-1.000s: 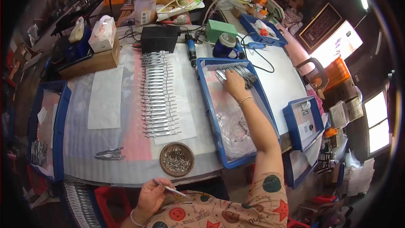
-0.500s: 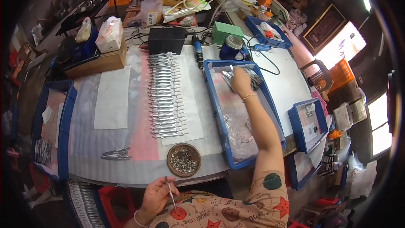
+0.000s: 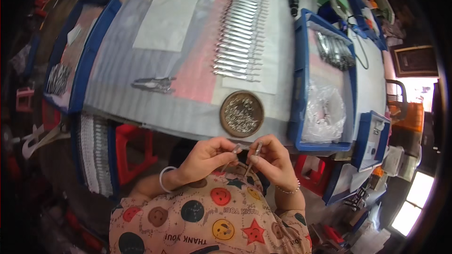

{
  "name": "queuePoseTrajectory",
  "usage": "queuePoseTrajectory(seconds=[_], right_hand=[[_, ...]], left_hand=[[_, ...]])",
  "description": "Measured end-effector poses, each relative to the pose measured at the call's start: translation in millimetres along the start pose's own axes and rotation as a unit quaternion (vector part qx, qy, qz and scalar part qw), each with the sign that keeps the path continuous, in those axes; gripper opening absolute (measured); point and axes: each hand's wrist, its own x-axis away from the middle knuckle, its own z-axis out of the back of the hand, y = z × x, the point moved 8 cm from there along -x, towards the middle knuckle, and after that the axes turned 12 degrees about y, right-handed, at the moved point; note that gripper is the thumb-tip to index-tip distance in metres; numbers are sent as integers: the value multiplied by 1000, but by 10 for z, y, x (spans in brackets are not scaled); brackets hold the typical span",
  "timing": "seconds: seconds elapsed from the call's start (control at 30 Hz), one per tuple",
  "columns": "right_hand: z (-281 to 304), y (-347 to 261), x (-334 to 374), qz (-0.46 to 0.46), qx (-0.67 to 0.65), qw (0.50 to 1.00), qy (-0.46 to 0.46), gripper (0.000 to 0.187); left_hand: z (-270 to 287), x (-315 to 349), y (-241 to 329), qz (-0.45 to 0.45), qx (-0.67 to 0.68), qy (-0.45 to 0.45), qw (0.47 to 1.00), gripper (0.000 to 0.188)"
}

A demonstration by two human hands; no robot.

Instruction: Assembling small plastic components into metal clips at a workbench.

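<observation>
Both my hands are close together just past the table's front edge, in front of my torso. My left hand pinches a slim silvery metal piece between thumb and fingers. In my right hand a similar slender metal piece is gripped, its lower end pointing down. The two pieces are apart. Just beyond the hands sits a round brown bowl of small shiny metal parts. Behind it, a long row of silvery metal pieces lies side by side on white paper.
To the right, a blue tray holds a bunch of metal pieces and a clear plastic bag. Another blue tray stands left. Several loose metal pieces lie left of the bowl. Red stools are below the table.
My right hand has come back from the right blue tray with a metal piece and is now beside my left hand. My left hand keeps its piece. The view has tilted down and turned.
</observation>
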Motion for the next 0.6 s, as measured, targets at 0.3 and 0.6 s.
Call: queuePoseTrajectory(seconds=[0.3,0.6], right_hand=[[-299,4,76,115,72,990,45,6],[-382,-95,108,174,168,969,54,11]], left_hand=[[126,225,-56,-89,-67,38,993,14],[89,243,130,-137,-185,41,972,13]])
